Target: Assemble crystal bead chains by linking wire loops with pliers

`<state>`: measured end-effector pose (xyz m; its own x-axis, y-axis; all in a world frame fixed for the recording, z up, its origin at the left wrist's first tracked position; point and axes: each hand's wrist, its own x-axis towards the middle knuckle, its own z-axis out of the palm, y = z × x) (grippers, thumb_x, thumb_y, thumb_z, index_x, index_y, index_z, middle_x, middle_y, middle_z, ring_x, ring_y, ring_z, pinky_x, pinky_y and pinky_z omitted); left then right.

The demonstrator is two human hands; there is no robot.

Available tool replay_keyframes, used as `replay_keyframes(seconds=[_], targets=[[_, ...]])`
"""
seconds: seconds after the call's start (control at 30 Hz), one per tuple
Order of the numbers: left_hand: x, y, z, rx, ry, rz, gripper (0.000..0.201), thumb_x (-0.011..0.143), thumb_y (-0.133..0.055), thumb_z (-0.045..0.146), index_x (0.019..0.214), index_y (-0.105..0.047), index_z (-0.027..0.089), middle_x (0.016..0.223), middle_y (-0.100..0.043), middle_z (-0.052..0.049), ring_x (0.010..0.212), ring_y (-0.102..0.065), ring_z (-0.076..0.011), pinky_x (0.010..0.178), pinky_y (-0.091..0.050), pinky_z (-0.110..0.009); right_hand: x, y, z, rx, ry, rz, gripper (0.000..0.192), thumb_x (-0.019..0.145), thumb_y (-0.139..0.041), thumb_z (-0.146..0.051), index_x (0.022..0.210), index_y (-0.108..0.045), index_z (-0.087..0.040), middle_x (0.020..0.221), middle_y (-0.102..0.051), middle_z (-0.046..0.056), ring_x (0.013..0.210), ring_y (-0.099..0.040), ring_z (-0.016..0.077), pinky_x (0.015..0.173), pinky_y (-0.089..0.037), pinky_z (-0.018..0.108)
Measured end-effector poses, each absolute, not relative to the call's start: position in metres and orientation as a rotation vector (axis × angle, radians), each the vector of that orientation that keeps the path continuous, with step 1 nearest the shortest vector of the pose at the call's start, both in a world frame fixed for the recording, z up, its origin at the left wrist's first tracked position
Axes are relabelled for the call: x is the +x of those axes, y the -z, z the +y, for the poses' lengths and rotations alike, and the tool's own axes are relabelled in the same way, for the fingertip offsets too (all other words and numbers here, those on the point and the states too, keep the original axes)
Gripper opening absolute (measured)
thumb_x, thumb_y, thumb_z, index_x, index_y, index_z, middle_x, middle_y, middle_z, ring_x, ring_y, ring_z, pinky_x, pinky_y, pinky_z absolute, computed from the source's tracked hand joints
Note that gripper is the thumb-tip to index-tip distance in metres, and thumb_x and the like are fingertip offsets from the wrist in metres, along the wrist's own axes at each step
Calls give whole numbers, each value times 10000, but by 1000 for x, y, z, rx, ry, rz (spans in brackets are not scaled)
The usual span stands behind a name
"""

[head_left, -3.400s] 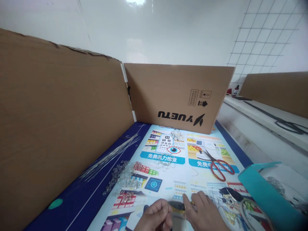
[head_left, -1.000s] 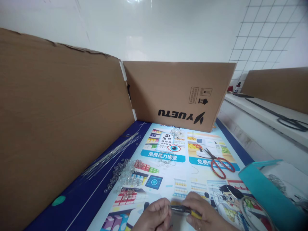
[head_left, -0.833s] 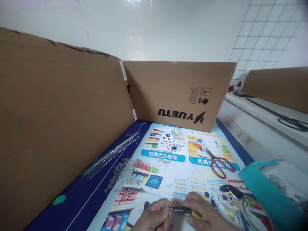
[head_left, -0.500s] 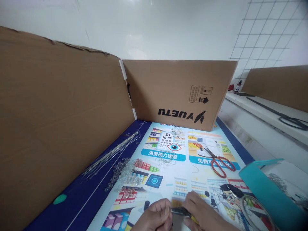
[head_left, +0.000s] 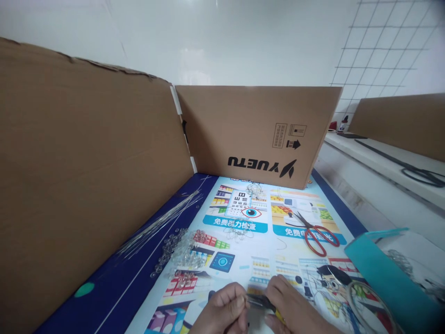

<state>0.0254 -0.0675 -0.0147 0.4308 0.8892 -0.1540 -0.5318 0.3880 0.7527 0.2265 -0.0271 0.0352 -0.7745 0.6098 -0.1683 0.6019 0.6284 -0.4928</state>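
Observation:
Both my hands are at the bottom edge of the view, over a printed poster mat (head_left: pixel 243 241). My right hand (head_left: pixel 295 308) grips small pliers (head_left: pixel 259 301) with a yellow handle, the dark jaws pointing left. My left hand (head_left: pixel 225 311) pinches something tiny at the plier tips; I cannot make out what it is. A heap of clear beads (head_left: pixel 181 253) lies to the left of my hands. A bundle of thin wires (head_left: pixel 160 222) lies farther left along the cardboard wall.
Cardboard walls stand at the left (head_left: pixel 86 176) and back (head_left: pixel 253 134). Red-handled scissors (head_left: pixel 314 234) lie on the mat at right. A teal tray (head_left: pixel 385 273) sits at the right edge. Small wire-and-bead pieces (head_left: pixel 255 190) rest near the back wall.
My hands stay together at the bottom edge. The pliers have tilted a little, and the view has shifted slightly.

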Motion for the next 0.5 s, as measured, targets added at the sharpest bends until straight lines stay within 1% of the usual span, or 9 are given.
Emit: replay_keyframes(seconds=[0.07, 0.13, 0.3, 0.5], targets=[[25, 12, -67, 727, -998, 569, 285, 780, -629, 440, 776, -509, 181, 492, -599, 11, 301, -290, -31, 359, -175, -170, 228, -36, -27, -1019, -856, -2795, 265, 831, -485, -323, 993, -536, -120, 1006, -524, 145, 946, -470, 270, 802, -396, 394], [25, 10, -66, 729, -992, 542, 301, 765, -639, 457, 776, -492, 194, 481, -582, 24, 308, -290, -35, 378, -206, -171, 229, -39, -28, -999, -858, -2770, 261, 850, -469, -340, 991, -534, -130, 1000, -526, 133, 939, -469, 258, 805, -390, 380], [26, 2, -68, 638, -923, 495, 257, 783, -637, 412, 776, -496, 198, 481, -519, 58, 328, -236, -29, 428, -253, -189, 231, -45, -28, -920, -877, -2747, 258, 870, -450, -364, 971, -532, -141, 968, -532, 113, 905, -469, 236, 800, -382, 350], [28, 1, -71, 632, -897, 482, 257, 780, -641, 409, 774, -494, 198, 474, -496, 73, 330, -225, -27, 434, -245, -184, 229, -44, -29, -920, -856, -2776, 175, 839, -485, -315, 910, -534, -164, 952, -542, 97, 890, -470, 230, 777, -386, 339]])
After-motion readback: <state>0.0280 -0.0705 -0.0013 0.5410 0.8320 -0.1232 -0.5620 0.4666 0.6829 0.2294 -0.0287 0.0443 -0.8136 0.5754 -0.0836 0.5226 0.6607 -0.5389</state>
